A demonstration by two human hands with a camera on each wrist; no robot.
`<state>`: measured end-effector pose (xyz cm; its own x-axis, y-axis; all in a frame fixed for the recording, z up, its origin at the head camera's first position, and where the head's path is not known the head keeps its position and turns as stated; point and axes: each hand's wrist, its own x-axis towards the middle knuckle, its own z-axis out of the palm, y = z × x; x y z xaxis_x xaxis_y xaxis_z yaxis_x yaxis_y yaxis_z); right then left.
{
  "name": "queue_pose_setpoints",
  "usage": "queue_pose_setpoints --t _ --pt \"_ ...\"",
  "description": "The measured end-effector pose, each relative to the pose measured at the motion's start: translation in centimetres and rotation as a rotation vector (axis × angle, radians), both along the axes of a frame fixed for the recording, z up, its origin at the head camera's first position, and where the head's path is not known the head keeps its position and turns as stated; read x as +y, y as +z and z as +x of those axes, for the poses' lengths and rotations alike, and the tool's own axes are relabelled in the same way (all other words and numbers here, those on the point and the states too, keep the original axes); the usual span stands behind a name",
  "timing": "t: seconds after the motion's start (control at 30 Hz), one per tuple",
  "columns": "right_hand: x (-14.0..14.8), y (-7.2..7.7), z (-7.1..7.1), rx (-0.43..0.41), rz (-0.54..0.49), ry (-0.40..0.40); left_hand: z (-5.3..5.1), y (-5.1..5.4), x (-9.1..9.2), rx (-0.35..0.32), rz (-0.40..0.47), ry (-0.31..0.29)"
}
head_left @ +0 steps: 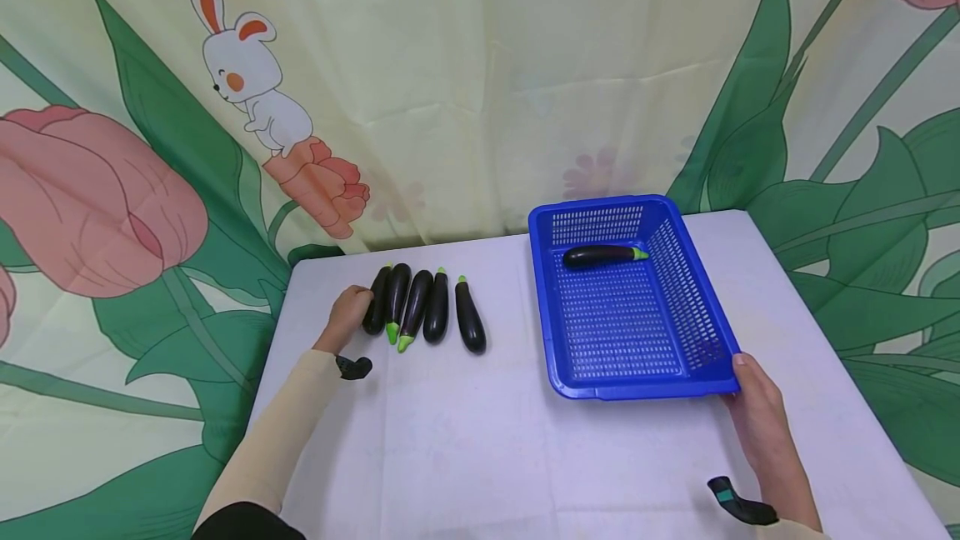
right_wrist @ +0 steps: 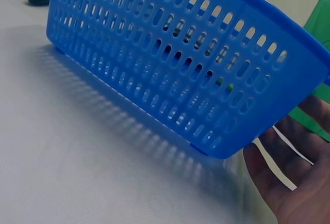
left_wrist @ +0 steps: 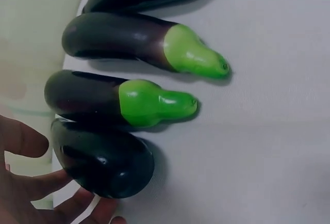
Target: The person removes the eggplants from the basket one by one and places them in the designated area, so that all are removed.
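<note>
In the head view, my left hand (head_left: pixel 347 317) is at the leftmost eggplant (head_left: pixel 376 302) of a row. The left wrist view shows its fingers touching that eggplant's (left_wrist: pixel 105 162) side, with the thumb apart from it. Several more dark eggplants (head_left: pixel 416 307) with green caps lie to the right; the rightmost one (head_left: pixel 470 319) is slightly separate. My right hand (head_left: pixel 761 411) grips the near right corner of a blue slotted basket (head_left: pixel 551 315), thumb on the rim and fingers below. One eggplant (head_left: pixel 600 256) lies sideways at the far end inside the basket.
A white cloth (head_left: pixel 480 457) covers the table. Behind it hangs a curtain (head_left: pixel 450 90) printed with tulips, leaves and a rabbit. The basket stands on the right half of the table, apart from the eggplant row.
</note>
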<state>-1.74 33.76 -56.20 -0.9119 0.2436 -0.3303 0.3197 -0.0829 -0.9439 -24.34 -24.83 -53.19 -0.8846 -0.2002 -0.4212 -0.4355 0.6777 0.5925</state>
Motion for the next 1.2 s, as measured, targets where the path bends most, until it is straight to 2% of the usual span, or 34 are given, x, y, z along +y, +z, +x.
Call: queue_pose_setpoints --t 0.23,0.43,0.6,0.73,0.87,1.2 --pt "0.0 -0.1 0.0 0.004 -0.001 -0.004 -0.3 -0.3 -0.2 0.101 -0.234 -0.095" --pt "-0.1 0.0 0.0 0.001 0.001 0.001 -0.1 -0.1 0.2 0.182 -0.347 -0.141" --pt "-0.1 0.1 0.0 0.003 -0.003 -0.001 -0.2 0.3 0.9 0.287 -0.434 -0.229" --pt "-0.1 0.1 0.0 0.007 -0.002 0.002 -0.2 0.9 1.8 0.366 -0.480 -0.306" --pt "-0.1 0.0 0.0 0.015 -0.007 0.009 -0.1 1.8 3.3 0.412 -0.519 -0.367" --pt "-0.1 0.0 0.0 0.016 -0.011 0.001 -0.1 4.2 7.5 0.458 -0.553 -0.489"
